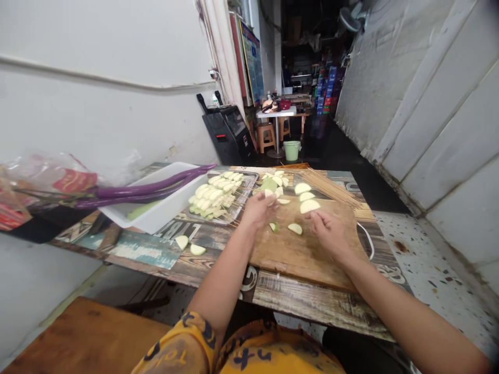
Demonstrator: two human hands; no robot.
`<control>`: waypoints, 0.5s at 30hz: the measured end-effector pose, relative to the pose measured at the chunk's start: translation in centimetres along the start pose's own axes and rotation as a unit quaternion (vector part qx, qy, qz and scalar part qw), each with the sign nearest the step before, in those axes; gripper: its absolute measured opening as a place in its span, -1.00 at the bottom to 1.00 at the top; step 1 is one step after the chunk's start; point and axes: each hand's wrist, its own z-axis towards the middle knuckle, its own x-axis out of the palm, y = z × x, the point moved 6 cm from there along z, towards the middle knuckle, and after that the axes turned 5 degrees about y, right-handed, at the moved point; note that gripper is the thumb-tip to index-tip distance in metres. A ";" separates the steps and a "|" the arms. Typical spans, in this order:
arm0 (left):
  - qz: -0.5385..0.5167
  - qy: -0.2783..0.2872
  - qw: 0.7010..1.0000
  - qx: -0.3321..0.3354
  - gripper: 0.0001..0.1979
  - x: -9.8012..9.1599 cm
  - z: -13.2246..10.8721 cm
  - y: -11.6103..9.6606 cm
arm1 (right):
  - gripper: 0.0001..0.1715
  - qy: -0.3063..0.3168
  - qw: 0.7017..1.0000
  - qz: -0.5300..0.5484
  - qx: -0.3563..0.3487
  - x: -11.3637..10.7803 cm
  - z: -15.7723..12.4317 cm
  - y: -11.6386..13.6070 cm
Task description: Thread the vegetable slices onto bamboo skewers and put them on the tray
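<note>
My right hand is closed in a pinch at the near end of a skewer of pale half-moon vegetable slices. Three slices line up on it, and the stick itself is barely visible. Over the far left part of the wooden cutting board, my left hand pinches a single pale slice. Between the hands, a half-moon slice and a smaller green-edged piece lie on the board. A pile of loose slices sits just beyond my left hand.
A clear tray holds stacked filled skewers left of the board. Bare bamboo sticks lie at the back right. Long purple eggplants rest across a white bin. Two slices lie near the table's front edge.
</note>
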 end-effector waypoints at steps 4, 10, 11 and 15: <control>-0.148 -0.009 0.988 -0.030 -0.78 0.0 -0.2 -0.1 | -0.66 0.063 0.995 -0.049 -0.061 1.1 -0.6 1.0; -0.142 -0.021 0.990 0.003 -0.83 -0.7 0.6 -0.2 | -0.69 0.115 0.982 -0.094 -0.119 2.3 -1.4 1.3; -0.156 -0.027 0.987 -0.001 -0.85 -0.7 0.7 -0.2 | -0.69 0.110 0.982 -0.094 -0.120 2.2 -1.4 1.4; -0.235 -0.054 0.969 -0.055 -0.97 -0.6 0.8 0.2 | -0.70 0.096 0.983 -0.100 -0.118 1.8 -1.3 1.6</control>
